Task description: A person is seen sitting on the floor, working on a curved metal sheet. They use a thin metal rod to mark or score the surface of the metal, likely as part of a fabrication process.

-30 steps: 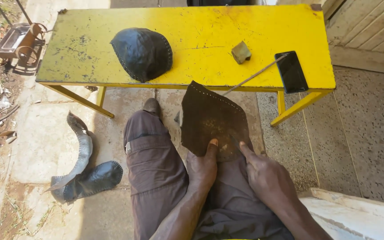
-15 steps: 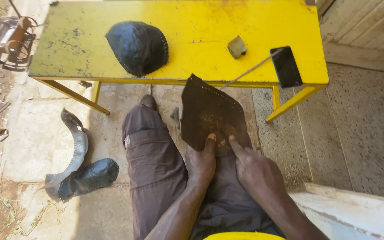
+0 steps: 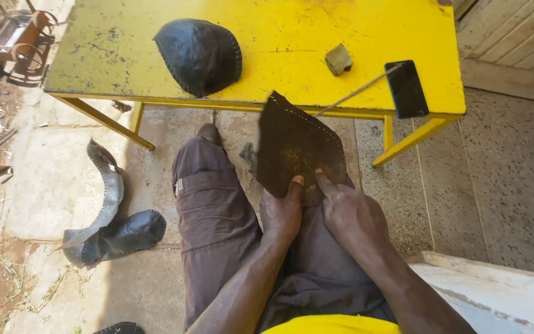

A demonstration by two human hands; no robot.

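Note:
I hold a dark brown leather piece (image 3: 295,145) with a row of stitch holes along its edge, upright over my lap. My left hand (image 3: 282,213) grips its lower edge, thumb pressed on the face. My right hand (image 3: 350,213) grips the same lower edge beside it, fingers on the leather. My legs in brown trousers (image 3: 211,216) lie under both hands. The piece's top corner reaches the front edge of the yellow table (image 3: 267,52).
On the table lie a domed black leather piece (image 3: 199,54), a small greenish block (image 3: 339,59), a thin rod (image 3: 356,91) and a black phone (image 3: 406,88). Curved dark leather strips (image 3: 109,216) lie on the concrete at left. A rusty metal tool (image 3: 16,40) stands far left.
The view has shifted slightly down and closer. Both hands keep their grip on the leather piece, which stays over my lap.

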